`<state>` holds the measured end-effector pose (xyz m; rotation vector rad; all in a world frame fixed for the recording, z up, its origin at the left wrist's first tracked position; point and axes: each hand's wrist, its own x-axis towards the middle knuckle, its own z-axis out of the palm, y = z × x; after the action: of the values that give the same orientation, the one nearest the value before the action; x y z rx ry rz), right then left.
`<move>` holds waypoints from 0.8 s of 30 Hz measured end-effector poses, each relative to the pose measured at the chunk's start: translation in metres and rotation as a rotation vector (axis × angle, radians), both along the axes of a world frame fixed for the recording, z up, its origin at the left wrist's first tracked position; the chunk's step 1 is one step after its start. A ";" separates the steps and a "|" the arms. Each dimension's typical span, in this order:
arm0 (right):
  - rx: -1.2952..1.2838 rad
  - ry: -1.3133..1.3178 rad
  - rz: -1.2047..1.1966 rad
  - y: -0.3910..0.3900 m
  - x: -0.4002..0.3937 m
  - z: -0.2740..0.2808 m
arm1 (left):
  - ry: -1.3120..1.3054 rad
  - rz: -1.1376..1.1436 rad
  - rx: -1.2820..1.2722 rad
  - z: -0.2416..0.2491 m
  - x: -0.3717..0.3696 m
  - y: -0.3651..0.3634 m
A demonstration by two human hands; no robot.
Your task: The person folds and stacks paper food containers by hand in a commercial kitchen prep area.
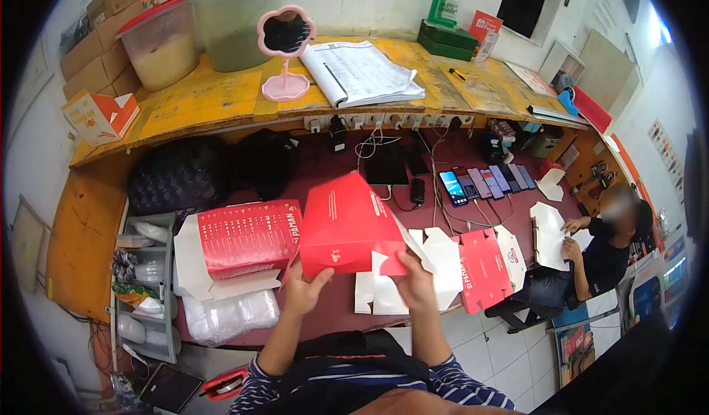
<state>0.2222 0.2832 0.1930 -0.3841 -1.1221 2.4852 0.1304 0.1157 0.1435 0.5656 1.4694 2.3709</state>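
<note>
Between my hands is a red cardboard food box [343, 223], partly folded and tilted above the table. My left hand [305, 289] grips its lower left corner, the thumb lying on the red face. At the lower right, my right hand [417, 286] holds the edge by the flaps, some of whose white inner side shows. To the left lies a stack of flat red printed cartons [251, 238]. White-sided unfolded cartons [439, 267] and a flat red carton [484, 269] are spread to the right of my right hand.
Plastic-wrapped white packs [230, 316] sit at the table's front left, beside grey drawer bins [151, 275]. Several phones [487, 182] lie with cables at the back. A co-worker [613, 238] on the right handles a white carton [548, 234]. The yellow shelf [229, 94] overhangs the table's rear.
</note>
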 end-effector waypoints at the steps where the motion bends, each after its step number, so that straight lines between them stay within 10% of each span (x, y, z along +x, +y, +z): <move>1: -0.171 0.020 0.096 0.012 0.004 -0.002 | 0.166 0.099 -0.179 -0.007 -0.005 -0.002; 7: 0.655 -0.177 -0.394 -0.037 -0.009 -0.018 | 0.158 0.117 -0.012 0.003 0.016 0.020; 10: -0.088 -0.029 -0.304 -0.071 -0.018 -0.016 | 0.047 0.078 0.085 -0.003 0.039 0.031; 13: -0.266 -0.081 -0.008 -0.051 -0.025 -0.038 | -0.256 -0.015 0.251 0.022 0.033 0.022; 15: -0.214 -0.073 -0.105 -0.039 -0.026 -0.049 | -0.871 -0.211 0.744 0.011 0.020 0.010; 19: 0.118 -0.184 -0.270 -0.045 -0.032 -0.049 | -0.674 -0.358 0.785 -0.020 0.011 0.001; 21: 0.125 -0.101 -0.274 -0.052 -0.025 -0.037 | -0.131 0.281 -0.045 -0.016 0.029 0.014; 24: 0.002 0.108 -0.200 -0.078 -0.022 -0.028 | -0.285 0.462 -0.062 -0.013 0.045 0.023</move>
<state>0.2005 0.2048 0.1652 -0.3388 -0.9922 2.3015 0.1756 0.1384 0.1309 -0.1470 1.6669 2.5842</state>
